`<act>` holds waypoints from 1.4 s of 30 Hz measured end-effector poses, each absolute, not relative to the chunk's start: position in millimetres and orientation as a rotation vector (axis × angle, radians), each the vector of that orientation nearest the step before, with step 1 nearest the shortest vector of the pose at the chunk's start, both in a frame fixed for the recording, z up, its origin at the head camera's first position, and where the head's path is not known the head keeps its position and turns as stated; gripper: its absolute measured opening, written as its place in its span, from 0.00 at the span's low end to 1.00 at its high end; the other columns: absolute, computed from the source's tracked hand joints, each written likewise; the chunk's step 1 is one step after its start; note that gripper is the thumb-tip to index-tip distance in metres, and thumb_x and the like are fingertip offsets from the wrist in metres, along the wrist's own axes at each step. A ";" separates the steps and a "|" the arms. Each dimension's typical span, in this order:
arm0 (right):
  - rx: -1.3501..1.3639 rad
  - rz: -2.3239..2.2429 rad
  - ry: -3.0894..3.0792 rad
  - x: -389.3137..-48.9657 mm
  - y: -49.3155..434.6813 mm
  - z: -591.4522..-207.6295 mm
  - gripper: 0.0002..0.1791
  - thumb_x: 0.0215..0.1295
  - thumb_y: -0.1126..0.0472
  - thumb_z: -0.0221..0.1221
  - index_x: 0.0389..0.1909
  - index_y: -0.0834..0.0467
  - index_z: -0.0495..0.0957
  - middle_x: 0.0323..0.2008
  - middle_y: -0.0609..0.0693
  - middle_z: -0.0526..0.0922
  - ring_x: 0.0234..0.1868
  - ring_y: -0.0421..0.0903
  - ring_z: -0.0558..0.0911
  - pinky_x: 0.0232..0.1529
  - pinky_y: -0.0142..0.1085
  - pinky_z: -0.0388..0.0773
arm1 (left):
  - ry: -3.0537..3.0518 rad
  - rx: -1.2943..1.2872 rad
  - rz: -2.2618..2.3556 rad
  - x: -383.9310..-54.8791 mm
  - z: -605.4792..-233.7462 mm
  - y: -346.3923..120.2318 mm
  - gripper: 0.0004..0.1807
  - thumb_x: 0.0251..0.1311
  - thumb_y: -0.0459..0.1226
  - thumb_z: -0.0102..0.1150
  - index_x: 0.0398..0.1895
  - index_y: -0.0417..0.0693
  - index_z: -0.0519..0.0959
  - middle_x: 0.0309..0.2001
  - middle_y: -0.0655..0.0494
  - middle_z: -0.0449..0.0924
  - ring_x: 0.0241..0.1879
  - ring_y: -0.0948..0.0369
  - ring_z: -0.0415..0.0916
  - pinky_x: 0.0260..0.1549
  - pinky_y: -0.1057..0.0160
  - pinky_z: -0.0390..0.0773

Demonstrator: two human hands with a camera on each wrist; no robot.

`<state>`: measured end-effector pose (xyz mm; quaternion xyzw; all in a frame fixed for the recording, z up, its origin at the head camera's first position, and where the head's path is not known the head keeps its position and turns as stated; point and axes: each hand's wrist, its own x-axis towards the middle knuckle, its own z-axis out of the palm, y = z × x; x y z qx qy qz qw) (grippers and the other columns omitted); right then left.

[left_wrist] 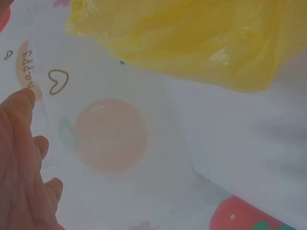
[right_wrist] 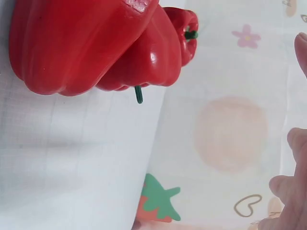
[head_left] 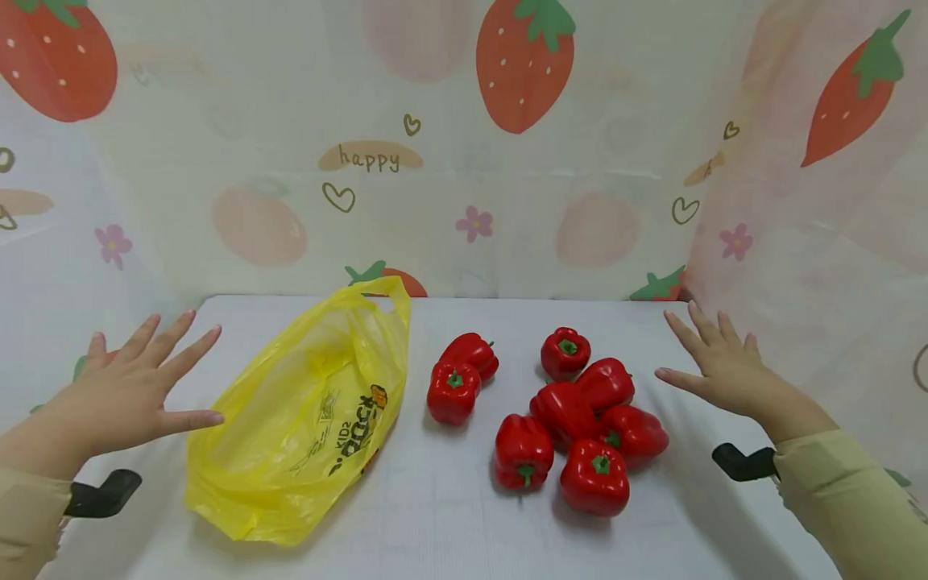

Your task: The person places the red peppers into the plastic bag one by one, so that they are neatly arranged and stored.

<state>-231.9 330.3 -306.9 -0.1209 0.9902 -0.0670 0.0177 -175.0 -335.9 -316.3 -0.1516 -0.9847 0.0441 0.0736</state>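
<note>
My left hand (head_left: 134, 395) hovers at the left with its fingers spread, holding nothing; its thumb tip appears over the left edge of a yellow plastic bag (head_left: 290, 435). The bag lies on the table with its handles toward the back and dark print on its side. On the right, my right hand (head_left: 732, 374) is raised with spread fingers, also holding nothing. Between the hands lie several red bell peppers: a pair (head_left: 453, 393) beside the bag, and a looser cluster (head_left: 565, 412) nearer my right hand. The right wrist view shows some peppers (right_wrist: 76, 43) close up.
The white table (head_left: 449, 515) meets a strawberry-print cloth (head_left: 449, 89) at its back edge, and similar cloth hangs at both sides. A black wrist mount (head_left: 105, 493) sits at the left sleeve, another (head_left: 744, 462) at the right.
</note>
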 end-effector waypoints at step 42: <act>-0.510 -0.235 3.015 -225.9 314.6 -307.6 0.50 0.56 0.31 0.49 0.71 0.46 0.36 0.70 0.63 0.34 0.66 0.70 0.29 0.54 0.70 0.24 | -2.784 -0.740 -0.012 -148.6 -339.6 -342.5 0.53 0.44 0.60 0.62 0.71 0.61 0.46 0.72 0.55 0.37 0.69 0.45 0.36 0.64 0.41 0.30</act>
